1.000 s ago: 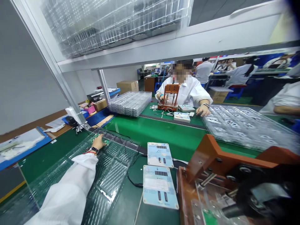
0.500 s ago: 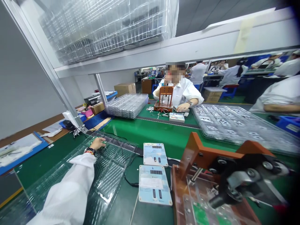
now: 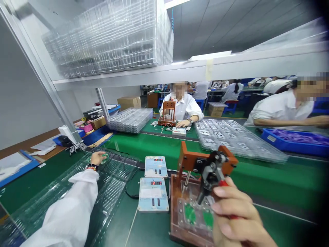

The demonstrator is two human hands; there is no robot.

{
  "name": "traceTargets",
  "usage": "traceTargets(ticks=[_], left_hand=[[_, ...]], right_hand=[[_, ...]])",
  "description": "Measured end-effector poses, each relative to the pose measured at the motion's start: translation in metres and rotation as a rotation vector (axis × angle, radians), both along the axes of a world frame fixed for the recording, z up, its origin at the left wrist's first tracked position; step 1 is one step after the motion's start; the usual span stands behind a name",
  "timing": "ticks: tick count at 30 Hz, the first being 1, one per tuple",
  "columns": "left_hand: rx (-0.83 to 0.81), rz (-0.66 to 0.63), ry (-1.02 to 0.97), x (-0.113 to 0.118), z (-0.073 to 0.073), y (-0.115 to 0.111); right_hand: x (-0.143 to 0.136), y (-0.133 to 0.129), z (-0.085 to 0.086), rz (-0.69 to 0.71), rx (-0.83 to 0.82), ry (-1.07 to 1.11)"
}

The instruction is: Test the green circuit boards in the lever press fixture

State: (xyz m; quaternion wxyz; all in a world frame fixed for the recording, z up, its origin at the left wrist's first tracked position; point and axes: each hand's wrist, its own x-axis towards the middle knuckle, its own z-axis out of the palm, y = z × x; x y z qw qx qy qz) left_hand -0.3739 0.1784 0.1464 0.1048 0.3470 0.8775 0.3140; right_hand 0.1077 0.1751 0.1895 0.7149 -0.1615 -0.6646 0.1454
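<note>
My left hand (image 3: 97, 158) reaches over a clear plastic tray (image 3: 115, 190) on the left. Its fingers are closed on a small green circuit board (image 3: 105, 157), partly hidden by the hand. At the right, my right hand (image 3: 239, 209) wraps round the red handle (image 3: 223, 183) of a toggle clamp on an orange-brown test fixture (image 3: 177, 206). Under the clamp's black plunger (image 3: 203, 195), two green boards (image 3: 190, 213) lie beneath a clear plate. Left of the fixture stand two light-blue display boxes (image 3: 153, 193) with lit red digits.
A co-worker in white (image 3: 183, 106) sits opposite behind a similar fixture (image 3: 169, 111). Stacked clear trays (image 3: 130, 120) and a filled tray (image 3: 231, 137) flank that place. A blue bin (image 3: 295, 142) stands far right. A metal shelf beam (image 3: 128, 76) crosses overhead.
My right hand has come into view on the clamp handle. The display digits have turned from dark to lit red. The view has shifted right; my left hand stays over the tray.
</note>
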Motion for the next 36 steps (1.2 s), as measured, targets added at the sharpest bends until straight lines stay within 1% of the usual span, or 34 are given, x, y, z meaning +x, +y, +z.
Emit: traceTargets(ticks=[2, 3, 4, 5, 6, 7, 8, 10, 11, 12, 14, 15, 17, 19, 21, 22, 24, 26, 27, 28, 30, 31, 33, 34, 35, 36], left_hand=[[0.043, -0.085, 0.046, 0.022, 0.015, -0.006], [0.064, -0.146, 0.063, 0.037, 0.020, -0.011], [0.083, -0.213, 0.076, 0.056, 0.023, -0.017], [0.097, -0.280, 0.083, 0.078, 0.023, -0.026], [0.106, -0.357, 0.093, 0.103, 0.019, -0.038], [0.115, -0.426, 0.101, 0.130, 0.012, -0.051], [0.131, -0.520, 0.121, 0.159, 0.003, -0.067], [0.202, -0.909, 0.319, 0.217, -0.018, -0.099], [0.175, -1.094, 0.398, 0.244, -0.029, -0.115], [0.153, -1.165, 0.483, 0.268, -0.040, -0.128], [0.113, -1.133, 0.613, 0.308, -0.059, -0.148], [0.095, -1.093, 0.638, 0.324, -0.067, -0.154], [0.059, -1.010, 0.605, 0.347, -0.083, -0.161], [0.035, -0.930, 0.520, 0.362, -0.094, -0.165], [0.026, -0.877, 0.392, 0.371, -0.099, -0.169], [0.023, -0.869, 0.320, 0.372, -0.098, -0.171], [0.016, -0.889, 0.197, 0.372, -0.091, -0.176], [-0.009, -0.940, 0.131, 0.367, -0.081, -0.180], [-0.027, -0.967, 0.116, 0.363, -0.077, -0.181], [-0.047, -0.992, 0.109, 0.360, -0.072, -0.181], [-0.085, -1.034, 0.107, 0.355, -0.067, -0.180], [-0.099, -1.053, 0.110, 0.353, -0.067, -0.179], [-0.116, -1.083, 0.122, 0.352, -0.067, -0.176], [-0.119, -1.092, 0.130, 0.353, -0.069, -0.175], [-0.121, -1.093, 0.139, 0.354, -0.070, -0.174], [-0.123, -1.087, 0.149, 0.355, -0.072, -0.174]], right_hand=[[-0.006, -0.007, 0.015, 0.016, 0.053, 0.030], [-0.006, -0.010, 0.020, 0.047, 0.064, 0.009], [-0.005, -0.011, 0.023, 0.086, 0.060, -0.030], [-0.002, -0.012, 0.026, 0.118, 0.054, -0.062], [0.001, -0.013, 0.027, 0.146, 0.043, -0.092], [0.004, -0.013, 0.028, 0.172, 0.032, -0.114], [0.007, -0.013, 0.028, 0.199, 0.018, -0.128], [0.010, -0.013, 0.029, 0.251, -0.004, -0.138], [0.011, -0.013, 0.029, 0.270, -0.009, -0.136], [0.011, -0.013, 0.030, 0.281, -0.005, -0.132], [0.010, -0.013, 0.031, 0.276, 0.016, -0.142], [0.010, -0.013, 0.031, 0.263, 0.034, -0.160], [0.009, -0.013, 0.030, 0.216, 0.073, -0.206], [0.008, -0.012, 0.026, 0.130, 0.105, -0.222], [0.006, -0.008, 0.019, 0.023, 0.142, -0.204], [0.004, -0.005, 0.016, -0.026, 0.164, -0.193], [0.002, 0.002, 0.014, -0.085, 0.246, -0.198], [0.001, 0.009, 0.020, -0.121, 0.356, -0.217], [0.002, 0.012, 0.028, -0.134, 0.395, -0.228], [0.003, 0.016, 0.040, -0.139, 0.406, -0.236], [0.004, 0.027, 0.073, -0.104, 0.317, -0.247], [0.004, 0.036, 0.091, -0.054, 0.237, -0.253], [0.002, 0.061, 0.126, 0.094, 0.089, -0.277], [0.000, 0.077, 0.139, 0.166, 0.039, -0.292], [-0.002, 0.093, 0.149, 0.217, -0.002, -0.296], [-0.004, 0.108, 0.155, 0.239, -0.039, -0.300]])
